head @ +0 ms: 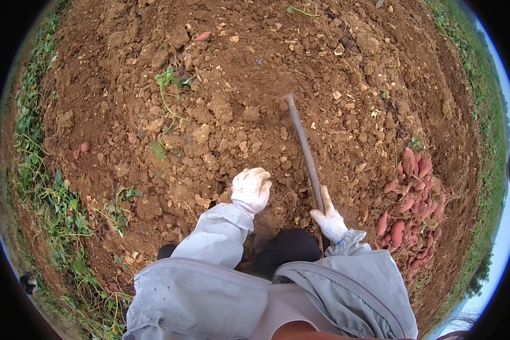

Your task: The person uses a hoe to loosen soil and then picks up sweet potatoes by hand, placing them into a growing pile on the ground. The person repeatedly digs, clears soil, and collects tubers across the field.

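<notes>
My left hand (250, 191), in a soil-stained white knit glove, is curled into a fist above the loose brown soil (221, 140). Nothing shows in it, though its palm side is hidden. My right hand (332, 222), gloved the same way, is around a long wooden tool handle (304, 146). That handle slants away from me, its far end over the clods. No tool head can be made out. To the right of my right hand lies a heap of reddish sweet potatoes (423, 204), some with soil on them.
A lone sweet potato (202, 36) lies farther out, and small ones (83, 147) are at the left. Cut green vines (68, 212) run along the left side. A loose vine sprig (165, 80) and pale stones (336, 95) dot the soil. My dark-clad knee (287, 250) is below my hands.
</notes>
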Tool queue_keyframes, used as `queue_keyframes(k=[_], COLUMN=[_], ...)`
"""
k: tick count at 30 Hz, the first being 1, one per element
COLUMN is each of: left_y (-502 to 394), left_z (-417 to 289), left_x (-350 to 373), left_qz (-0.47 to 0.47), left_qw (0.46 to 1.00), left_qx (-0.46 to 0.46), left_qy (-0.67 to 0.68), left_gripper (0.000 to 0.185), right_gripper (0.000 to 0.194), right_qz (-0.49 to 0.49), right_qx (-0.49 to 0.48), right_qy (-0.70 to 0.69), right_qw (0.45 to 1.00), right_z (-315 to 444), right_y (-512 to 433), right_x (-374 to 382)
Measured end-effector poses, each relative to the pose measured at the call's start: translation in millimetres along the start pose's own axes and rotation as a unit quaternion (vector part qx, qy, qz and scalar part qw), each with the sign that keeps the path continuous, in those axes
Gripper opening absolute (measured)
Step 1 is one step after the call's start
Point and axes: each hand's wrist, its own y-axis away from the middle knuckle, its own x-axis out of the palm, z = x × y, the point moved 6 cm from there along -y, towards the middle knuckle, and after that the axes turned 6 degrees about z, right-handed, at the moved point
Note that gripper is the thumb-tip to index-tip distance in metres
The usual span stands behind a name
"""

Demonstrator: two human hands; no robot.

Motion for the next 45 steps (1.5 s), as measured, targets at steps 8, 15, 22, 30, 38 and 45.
queue_keyframes(k=[8,15,22,30,38,45], left_y=[0,1,6,142,362,272], left_z=[3,11,4,95,152,225], left_x=[0,10,-46,-397,-451,-379], left_qz=[-0.009,0.091,0.297,0.074,-0.142,-0.002], left_qw=[1.000,0.993,0.923,0.837,0.756,0.828], left_qx=[0.002,-0.072,-0.241,-0.537,-0.638,-0.555], left_qy=[0.022,0.015,0.048,-0.070,-0.042,-0.077], left_gripper=[0.021,0.021,0.047,0.049,0.045,0.044], right_gripper=[0.092,0.088,0.089,0.079,0.085,0.088], right_qz=[0.012,0.048,0.106,0.115,0.135,0.038], right_qx=[0.090,0.043,0.006,0.004,-0.055,-0.187], right_qy=[0.053,-0.140,-0.206,-0.206,-0.213,-0.141], right_qw=[0.994,0.988,0.973,0.972,0.966,0.971], right_z=[-3,22,31,54,125,193], right_y=[55,31,14,13,57,92], right_x=[-9,-13,-26,-35,-29,-4])
